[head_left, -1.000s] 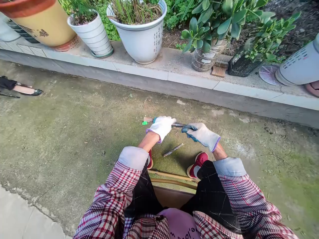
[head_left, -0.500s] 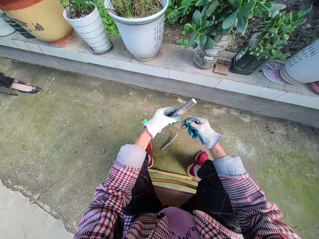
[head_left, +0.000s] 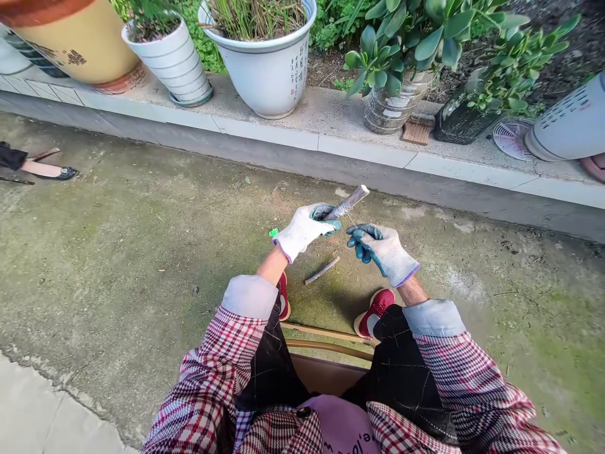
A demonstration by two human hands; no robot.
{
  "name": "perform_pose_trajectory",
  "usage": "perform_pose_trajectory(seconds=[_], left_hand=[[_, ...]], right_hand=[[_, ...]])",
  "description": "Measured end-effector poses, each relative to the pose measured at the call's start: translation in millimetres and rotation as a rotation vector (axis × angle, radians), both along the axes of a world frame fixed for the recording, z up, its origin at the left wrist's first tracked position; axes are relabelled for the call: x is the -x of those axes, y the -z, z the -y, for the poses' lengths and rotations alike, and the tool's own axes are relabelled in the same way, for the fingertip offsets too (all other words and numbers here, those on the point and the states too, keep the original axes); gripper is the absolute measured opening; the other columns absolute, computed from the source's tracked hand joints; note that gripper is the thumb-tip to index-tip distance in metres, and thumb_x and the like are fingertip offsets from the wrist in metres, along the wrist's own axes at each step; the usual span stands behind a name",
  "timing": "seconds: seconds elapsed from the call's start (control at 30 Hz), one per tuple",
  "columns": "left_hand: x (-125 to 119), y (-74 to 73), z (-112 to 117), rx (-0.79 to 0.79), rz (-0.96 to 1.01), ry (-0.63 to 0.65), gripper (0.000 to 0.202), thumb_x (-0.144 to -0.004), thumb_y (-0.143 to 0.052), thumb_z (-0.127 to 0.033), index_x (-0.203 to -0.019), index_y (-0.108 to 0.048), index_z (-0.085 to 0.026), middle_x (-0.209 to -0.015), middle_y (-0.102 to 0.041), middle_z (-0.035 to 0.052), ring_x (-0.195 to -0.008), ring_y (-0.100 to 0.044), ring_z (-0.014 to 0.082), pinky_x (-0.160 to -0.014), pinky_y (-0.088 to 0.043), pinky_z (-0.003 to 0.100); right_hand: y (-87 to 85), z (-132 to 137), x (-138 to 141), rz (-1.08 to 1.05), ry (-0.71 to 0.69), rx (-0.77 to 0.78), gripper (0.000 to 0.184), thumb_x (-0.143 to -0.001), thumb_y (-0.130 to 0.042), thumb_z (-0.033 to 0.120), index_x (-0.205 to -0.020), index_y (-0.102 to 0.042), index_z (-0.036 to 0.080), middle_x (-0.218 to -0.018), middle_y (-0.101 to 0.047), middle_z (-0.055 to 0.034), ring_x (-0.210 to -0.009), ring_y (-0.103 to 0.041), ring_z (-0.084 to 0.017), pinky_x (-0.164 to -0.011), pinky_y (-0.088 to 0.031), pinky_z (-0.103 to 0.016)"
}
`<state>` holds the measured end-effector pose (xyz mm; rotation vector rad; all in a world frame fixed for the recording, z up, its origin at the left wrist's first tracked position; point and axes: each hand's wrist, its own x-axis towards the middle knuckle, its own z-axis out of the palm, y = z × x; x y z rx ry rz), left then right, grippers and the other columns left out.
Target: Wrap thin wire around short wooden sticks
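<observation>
My left hand [head_left: 309, 228], in a white glove with a dark teal coated palm, is closed around a short wooden stick [head_left: 358, 195]. The stick tilts up to the right, and its pale cut end points away from me. Thin wire [head_left: 343, 209] is coiled in several turns around it just beyond my fingers. A loose length of the wire runs down to my right hand [head_left: 380, 249], gloved the same way, whose thumb and forefinger pinch it. On the ground below, between the hands, lies a thinner twig [head_left: 322, 270].
A small green scrap [head_left: 273, 232] lies left of my left hand. Ahead runs a low tiled ledge [head_left: 265, 140] with a white flowerpot [head_left: 265, 79], a yellow pot [head_left: 89, 50] and several other plants. Another person's foot [head_left: 57, 172] shows at far left.
My right hand has shifted slightly, and the wire between it and the stick now shows more clearly. The stick has moved a little to the left in view.
</observation>
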<state>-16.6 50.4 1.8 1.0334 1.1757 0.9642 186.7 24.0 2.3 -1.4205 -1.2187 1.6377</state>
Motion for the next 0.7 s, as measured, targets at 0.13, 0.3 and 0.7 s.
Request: perform_pose_trajectory(seconds=[0.13,0.3,0.7], left_hand=[[-8,0.1,4,0.050,0.128,-0.062,0.033,-0.058,-0.083,-0.018,-0.088,-0.073,-0.012,-0.082,-0.073,0.0020,-0.066,-0.059,0.0105,-0.064,-0.052,0.027],[-17,-0.7,13,0.112,0.337,-0.061,0.030,-0.064,-0.081,-0.020,-0.092,-0.072,-0.012,-0.091,-0.077,0.0066,-0.061,-0.061,0.0104,-0.061,-0.054,0.028],[-14,-5.1,12,0.181,0.524,0.002,0.025,-0.074,-0.078,-0.015,-0.096,-0.067,-0.013,-0.080,-0.074,0.0022,-0.062,-0.070,0.0153,-0.063,-0.059,0.032]], right_hand=[[-1.6,3,5,0.061,0.016,-0.017,0.030,-0.073,-0.068,0.041,-0.091,-0.071,0.016,-0.069,-0.072,-0.0032,-0.043,-0.054,-0.010,-0.034,-0.035,-0.020],[-6.0,12,12,0.020,-0.080,0.009,0.030,-0.079,-0.064,0.048,-0.078,-0.064,0.018,-0.058,-0.066,-0.0008,-0.035,-0.044,-0.007,-0.032,-0.028,-0.021],[-17.0,12,8,-0.034,-0.064,0.022,0.038,-0.077,-0.070,0.054,-0.090,-0.061,0.019,-0.055,-0.061,0.0037,-0.038,-0.036,-0.006,-0.037,-0.025,-0.022]])
